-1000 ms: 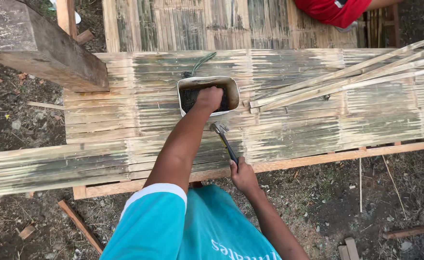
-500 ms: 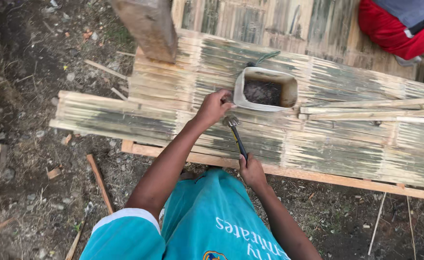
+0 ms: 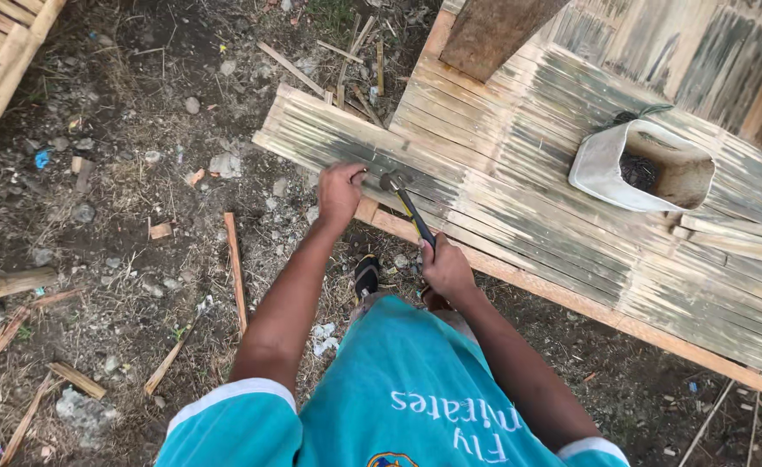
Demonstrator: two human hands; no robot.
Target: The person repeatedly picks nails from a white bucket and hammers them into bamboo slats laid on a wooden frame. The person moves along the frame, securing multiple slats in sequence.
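Hammer (image 3: pixel 409 206) gripped in right hand (image 3: pixel 444 268), handle running up-left, head just right of left hand (image 3: pixel 339 188), pinched closed on bamboo panel (image 3: pixel 519 199); nail itself too small to tell.

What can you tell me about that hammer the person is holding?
The hammer is small, with a dull grey metal head and a slim dark handle that shows a yellowish streak. The right hand grips the handle's lower end. It lies slanted, its head resting on or just above the split-bamboo panel, close beside the left hand, whose fingertips pinch something too small to identify.
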